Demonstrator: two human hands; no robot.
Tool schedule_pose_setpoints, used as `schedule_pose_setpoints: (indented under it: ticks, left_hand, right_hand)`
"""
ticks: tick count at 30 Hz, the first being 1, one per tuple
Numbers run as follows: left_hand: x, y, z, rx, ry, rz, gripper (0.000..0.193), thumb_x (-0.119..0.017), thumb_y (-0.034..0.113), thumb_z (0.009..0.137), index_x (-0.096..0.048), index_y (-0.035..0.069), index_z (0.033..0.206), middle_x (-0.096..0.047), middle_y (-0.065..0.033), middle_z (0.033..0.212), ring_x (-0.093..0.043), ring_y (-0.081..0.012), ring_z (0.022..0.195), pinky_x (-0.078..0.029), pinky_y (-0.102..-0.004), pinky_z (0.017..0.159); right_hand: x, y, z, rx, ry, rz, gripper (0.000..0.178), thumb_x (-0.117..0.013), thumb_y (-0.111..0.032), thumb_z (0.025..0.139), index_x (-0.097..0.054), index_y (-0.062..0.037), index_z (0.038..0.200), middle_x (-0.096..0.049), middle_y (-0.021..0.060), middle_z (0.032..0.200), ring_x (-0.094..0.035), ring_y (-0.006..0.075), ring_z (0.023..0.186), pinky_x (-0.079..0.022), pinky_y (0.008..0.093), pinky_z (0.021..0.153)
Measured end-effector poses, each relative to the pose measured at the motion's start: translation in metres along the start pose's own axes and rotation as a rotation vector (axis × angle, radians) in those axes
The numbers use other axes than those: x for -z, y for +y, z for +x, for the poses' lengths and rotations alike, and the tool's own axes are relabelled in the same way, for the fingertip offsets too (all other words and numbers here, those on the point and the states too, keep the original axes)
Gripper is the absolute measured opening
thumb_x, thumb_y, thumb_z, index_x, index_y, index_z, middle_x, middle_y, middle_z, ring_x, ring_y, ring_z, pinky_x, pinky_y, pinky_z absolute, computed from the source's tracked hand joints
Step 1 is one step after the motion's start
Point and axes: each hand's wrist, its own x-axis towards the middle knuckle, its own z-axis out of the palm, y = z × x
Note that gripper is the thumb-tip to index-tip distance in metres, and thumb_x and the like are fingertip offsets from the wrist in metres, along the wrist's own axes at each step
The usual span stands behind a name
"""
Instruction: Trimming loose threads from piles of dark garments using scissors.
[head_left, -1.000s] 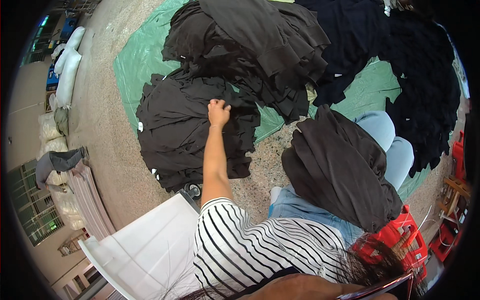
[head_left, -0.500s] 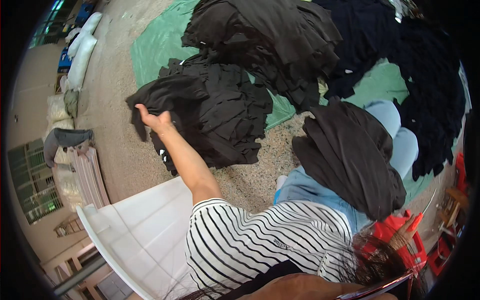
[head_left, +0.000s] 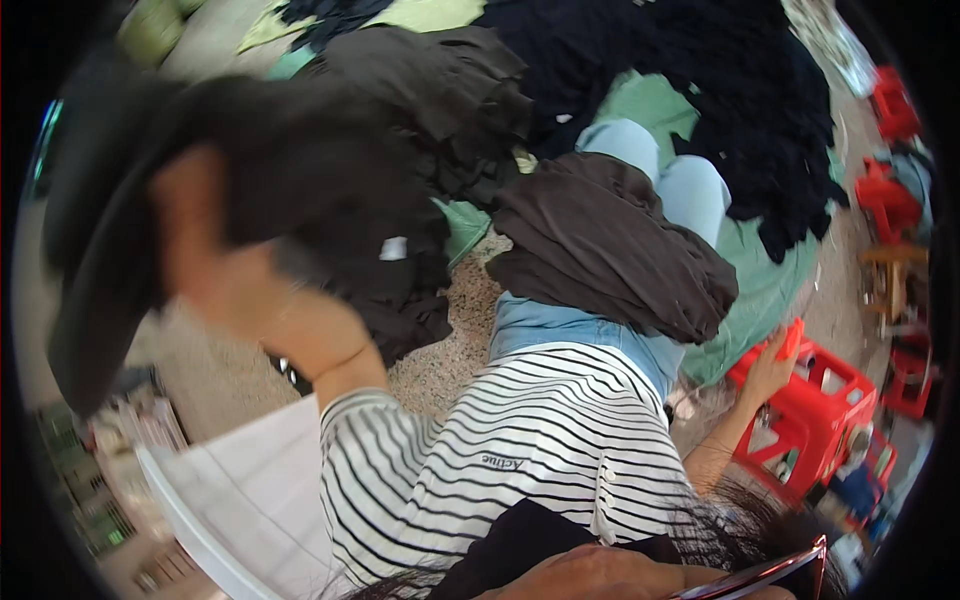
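At the left, my left hand [head_left: 225,260], smeared by motion, grips a dark brown-grey cloth piece [head_left: 110,210] that is raised and swings out past the fingers. A small white tag [head_left: 393,248] shows beside it against dark cloth. Across my lap lies a bunched dark brown cloth [head_left: 620,240], touched by neither hand. Low on the right, my right hand [head_left: 768,372] is closed around a small orange-red object [head_left: 792,338], whose kind I cannot make out. That hand is beside a red plastic stool [head_left: 830,395].
A large heap of dark brown cloth [head_left: 440,90] lies ahead, with navy cloth [head_left: 740,110] to its right, over a green sheet [head_left: 755,290]. A white plastic bin [head_left: 250,480] stands at my left. More red stools [head_left: 890,200] are at the far right.
My left hand has lifted the dark cloth off the pile, up and to the left. The view has turned, showing more of my right arm and the red stool.
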Motion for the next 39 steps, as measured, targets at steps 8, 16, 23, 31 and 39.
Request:
schedule_pose_setpoints:
  ticks: [8,16,23,31,39]
  left_hand:
    - [-0.14,0.17,-0.236,-0.724,-1.317,-0.593,0.072,-0.077,0.049,0.071,-0.059,0.009,0.128,-0.062,-0.0113,0.113,-0.057,-0.0272,0.108,-0.043,-0.0486,0.089]
    - [-0.123,0.053,-0.194,-0.163,-0.629,-0.764,0.041,-0.073,0.014,0.075,-0.063,0.008,0.114,-0.06,-0.0144,0.123,-0.056,-0.0351,0.117,-0.048,-0.0465,0.099]
    - [-0.029,-0.247,-0.26,0.311,-1.083,0.494,0.071,-0.081,0.015,0.071,-0.049,0.012,0.134,-0.046,-0.0179,0.14,-0.047,-0.0365,0.127,-0.046,-0.0477,0.097]
    - [0.009,-0.329,-0.29,0.627,-1.524,0.903,0.137,-0.095,0.035,0.055,-0.005,0.029,0.158,-0.037,-0.0175,0.15,-0.037,-0.0349,0.138,-0.038,-0.0554,0.102]
    - [0.039,-0.399,-0.265,0.681,-1.221,0.479,0.047,-0.085,0.026,0.07,-0.068,0.008,0.11,-0.061,-0.0145,0.122,-0.057,-0.0347,0.115,-0.047,-0.0442,0.099]
  right_hand:
    - [0.035,0.031,-0.012,-0.044,0.15,-0.048,0.051,-0.056,-0.048,0.098,-0.062,-0.0083,0.129,-0.074,0.0138,0.097,-0.07,0.0275,0.086,-0.053,0.0398,0.076]
    - [0.043,0.05,-0.006,-0.159,0.069,-0.17,0.053,-0.056,-0.045,0.098,-0.056,-0.0116,0.139,-0.073,0.0153,0.105,-0.07,0.0252,0.093,-0.054,0.0352,0.076]
    - [0.039,0.078,0.03,-0.067,0.012,-0.313,0.052,-0.056,-0.044,0.098,-0.058,-0.0058,0.134,-0.07,0.0184,0.109,-0.069,0.0304,0.093,-0.055,0.0394,0.077]
    - [0.06,0.064,0.034,0.39,-0.047,-0.699,0.04,-0.048,-0.027,0.104,-0.051,-0.0166,0.142,-0.059,0.0172,0.132,-0.065,0.0363,0.104,-0.053,0.0446,0.078]
    - [0.047,0.014,0.018,0.407,0.017,-0.612,0.054,-0.053,-0.05,0.098,-0.058,-0.0093,0.134,-0.067,0.0201,0.113,-0.066,0.0389,0.099,-0.051,0.0473,0.079]
